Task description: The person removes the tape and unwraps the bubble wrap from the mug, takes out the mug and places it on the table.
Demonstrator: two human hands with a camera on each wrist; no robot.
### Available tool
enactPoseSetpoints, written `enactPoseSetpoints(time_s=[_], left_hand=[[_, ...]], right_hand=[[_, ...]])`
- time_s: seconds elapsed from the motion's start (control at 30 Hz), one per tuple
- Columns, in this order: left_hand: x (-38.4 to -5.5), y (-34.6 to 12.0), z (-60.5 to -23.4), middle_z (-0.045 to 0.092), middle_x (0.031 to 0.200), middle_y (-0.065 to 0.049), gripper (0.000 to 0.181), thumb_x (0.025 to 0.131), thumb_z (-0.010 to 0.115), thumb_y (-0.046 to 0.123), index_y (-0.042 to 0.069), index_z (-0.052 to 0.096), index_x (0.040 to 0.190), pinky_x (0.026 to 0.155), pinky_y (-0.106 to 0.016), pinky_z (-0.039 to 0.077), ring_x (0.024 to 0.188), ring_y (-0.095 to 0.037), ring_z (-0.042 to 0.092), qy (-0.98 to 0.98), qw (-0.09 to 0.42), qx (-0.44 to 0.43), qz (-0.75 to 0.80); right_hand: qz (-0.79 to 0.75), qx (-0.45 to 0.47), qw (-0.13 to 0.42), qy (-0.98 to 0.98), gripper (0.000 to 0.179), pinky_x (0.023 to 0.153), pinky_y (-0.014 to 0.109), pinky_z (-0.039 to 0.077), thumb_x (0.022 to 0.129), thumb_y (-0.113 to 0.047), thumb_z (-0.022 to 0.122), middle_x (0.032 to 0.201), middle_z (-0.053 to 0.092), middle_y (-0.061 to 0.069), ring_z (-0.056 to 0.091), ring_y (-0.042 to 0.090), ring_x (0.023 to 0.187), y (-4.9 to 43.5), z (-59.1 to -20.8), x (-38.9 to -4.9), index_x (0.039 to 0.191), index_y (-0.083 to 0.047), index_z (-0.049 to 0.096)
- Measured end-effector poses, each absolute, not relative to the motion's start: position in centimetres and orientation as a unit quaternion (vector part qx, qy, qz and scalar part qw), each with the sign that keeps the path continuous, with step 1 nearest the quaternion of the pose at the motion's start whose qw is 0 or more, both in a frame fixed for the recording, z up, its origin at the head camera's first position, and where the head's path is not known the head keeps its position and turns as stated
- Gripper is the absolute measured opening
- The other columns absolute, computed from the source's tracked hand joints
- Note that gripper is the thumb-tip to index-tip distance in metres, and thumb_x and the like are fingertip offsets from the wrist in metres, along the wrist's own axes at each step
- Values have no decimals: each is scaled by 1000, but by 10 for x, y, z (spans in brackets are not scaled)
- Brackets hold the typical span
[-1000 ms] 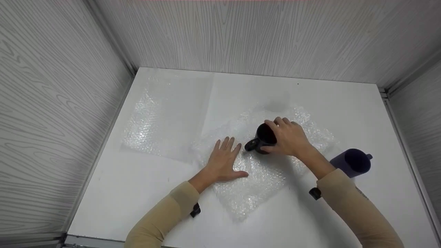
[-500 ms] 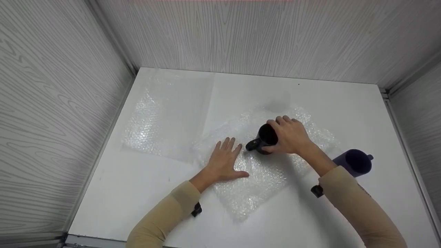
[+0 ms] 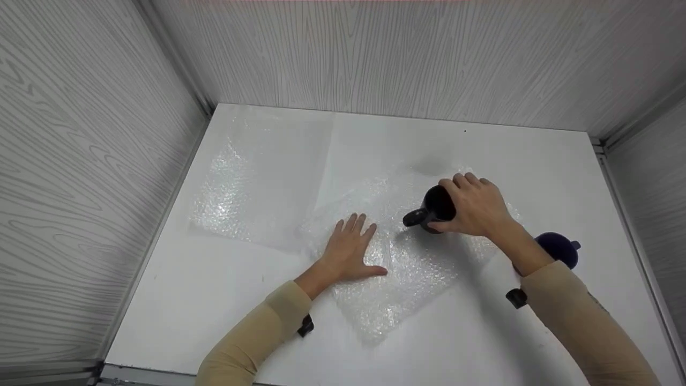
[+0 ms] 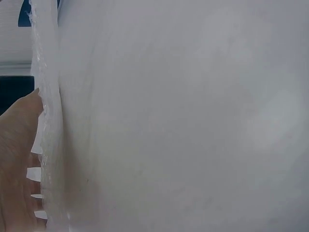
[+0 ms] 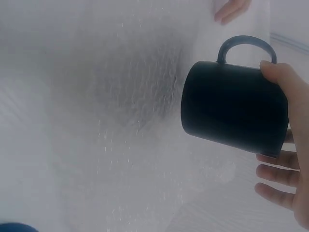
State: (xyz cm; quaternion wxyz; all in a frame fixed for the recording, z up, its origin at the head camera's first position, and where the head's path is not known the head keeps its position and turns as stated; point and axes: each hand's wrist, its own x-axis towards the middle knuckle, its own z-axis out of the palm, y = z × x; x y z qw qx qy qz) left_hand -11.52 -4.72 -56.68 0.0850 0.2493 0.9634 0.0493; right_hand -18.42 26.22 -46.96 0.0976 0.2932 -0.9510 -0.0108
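My right hand [image 3: 477, 206] grips a black mug [image 3: 439, 206] by its rim, thumb on the near side and fingers over the far side. The handle points left, and the right wrist view shows the mug [image 5: 231, 104] raised over the bubble wrap [image 3: 396, 305]. Spread flat, my left hand [image 3: 347, 254] presses on the left part of that wrap. In the left wrist view, the wrap's edge [image 4: 50, 125] runs beside the hand [image 4: 17, 150], and part of the dark mug [image 4: 14, 92] shows behind it.
A second bubble wrap sheet [image 3: 268, 177] lies at the back left of the white table [image 3: 193, 300]. A dark blue mug [image 3: 560, 249] stands at the right, partly hidden by the right forearm. Wood-grain walls [image 3: 348, 53] enclose the back and sides.
My right hand has carried the black mug to the right and slightly back, lifting it off the wrap; its forearm now covers more of the blue mug. My left hand stays put.
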Motion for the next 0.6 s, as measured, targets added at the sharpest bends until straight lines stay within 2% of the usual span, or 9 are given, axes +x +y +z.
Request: enactPoseSetpoints(time_s=[0.3, 0.6], left_hand=[[-115, -46, -566, 28, 174, -20, 116, 83, 50, 93, 15, 30, 167, 131, -57, 29, 163, -40, 26, 965, 87, 246, 41], [-115, -46, -566, 29, 173, -20, 116, 83, 50, 93, 14, 32, 166, 130, -57, 30, 163, -40, 27, 965, 86, 244, 36]], right_hand=[[-11, 255, 83, -963, 92, 74, 55, 60, 71, -69, 86, 112, 69, 22, 67, 42, 102, 297, -450, -184, 132, -6, 60], [0, 185, 54, -981, 92, 77, 61, 58, 72, -65, 87, 116, 65, 26, 64, 45, 105, 338, -430, -185, 136, -5, 57]])
